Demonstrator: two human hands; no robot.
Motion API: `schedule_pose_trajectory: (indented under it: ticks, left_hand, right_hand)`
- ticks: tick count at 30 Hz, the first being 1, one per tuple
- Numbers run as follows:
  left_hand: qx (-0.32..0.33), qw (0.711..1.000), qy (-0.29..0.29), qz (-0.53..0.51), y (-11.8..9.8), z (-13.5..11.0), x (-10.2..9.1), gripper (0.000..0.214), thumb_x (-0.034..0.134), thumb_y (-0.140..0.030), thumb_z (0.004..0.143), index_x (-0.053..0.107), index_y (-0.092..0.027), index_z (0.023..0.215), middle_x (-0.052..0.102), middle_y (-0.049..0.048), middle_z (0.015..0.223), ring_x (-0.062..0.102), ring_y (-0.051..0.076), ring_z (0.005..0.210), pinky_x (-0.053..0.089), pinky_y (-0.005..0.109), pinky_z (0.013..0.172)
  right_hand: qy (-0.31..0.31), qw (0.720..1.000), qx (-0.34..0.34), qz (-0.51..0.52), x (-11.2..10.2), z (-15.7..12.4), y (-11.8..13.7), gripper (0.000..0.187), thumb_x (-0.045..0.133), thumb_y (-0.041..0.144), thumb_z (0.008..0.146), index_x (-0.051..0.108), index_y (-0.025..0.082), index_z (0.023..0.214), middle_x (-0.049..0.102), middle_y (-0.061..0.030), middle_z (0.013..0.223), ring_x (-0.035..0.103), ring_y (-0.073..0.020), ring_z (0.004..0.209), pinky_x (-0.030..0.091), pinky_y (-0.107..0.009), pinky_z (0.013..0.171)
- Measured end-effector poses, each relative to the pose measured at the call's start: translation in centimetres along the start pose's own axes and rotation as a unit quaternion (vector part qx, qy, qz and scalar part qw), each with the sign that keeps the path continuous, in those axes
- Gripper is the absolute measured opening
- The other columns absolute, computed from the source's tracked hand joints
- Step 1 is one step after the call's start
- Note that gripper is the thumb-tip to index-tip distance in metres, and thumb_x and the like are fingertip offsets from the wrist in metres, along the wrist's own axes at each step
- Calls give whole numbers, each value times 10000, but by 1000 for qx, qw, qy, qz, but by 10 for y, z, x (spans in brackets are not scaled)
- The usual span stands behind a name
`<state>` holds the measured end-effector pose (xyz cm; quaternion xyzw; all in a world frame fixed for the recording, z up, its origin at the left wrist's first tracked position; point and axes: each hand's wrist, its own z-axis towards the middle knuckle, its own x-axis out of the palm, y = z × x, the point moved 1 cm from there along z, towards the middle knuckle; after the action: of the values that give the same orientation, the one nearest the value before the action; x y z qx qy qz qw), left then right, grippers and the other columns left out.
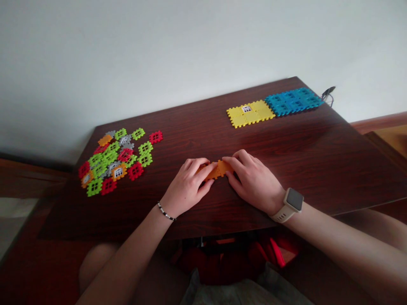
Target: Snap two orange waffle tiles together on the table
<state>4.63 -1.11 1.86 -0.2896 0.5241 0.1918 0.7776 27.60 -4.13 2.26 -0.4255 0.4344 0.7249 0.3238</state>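
Bare forearms (127, 258) reach over a dark wood-grain table (190, 135). Left hand (187, 186) and right hand (256, 182) pinch opposite ends of orange, notched plastic tiles (219, 169), fingers closed. Multicoloured notched tiles (110, 157) lie left; yellow panel (238, 119) and blue panel (291, 103), far right.

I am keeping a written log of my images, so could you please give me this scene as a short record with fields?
Left hand: left hand, fingers on the left end of the orange pieces
Right hand: right hand, fingers on their right end
Worn: bracelet on left wrist, watch on right
Loose pieces: pile at left, in green, red, orange and grey
Flat panels: yellow panel beside blue panel; whether joined, unclear
Surface: dark wooden table
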Motion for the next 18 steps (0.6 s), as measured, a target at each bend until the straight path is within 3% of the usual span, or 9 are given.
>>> schedule_pose_trajectory:
  ticks: [18]
  left_hand:
    - [-1, 1000, 0, -3, 1, 0, 1, 435, 610, -218, 1063, 563, -219, 1495, 607, 127, 1377, 572, 305, 1256, 552, 535, 1114]
  right_hand:
    - [0, 1000, -1, -9, 0, 0, 1, 334, 511, 242, 1063, 620, 137, 1361, 622, -146, 1170, 650, -284, 1010, 560, -445, 939]
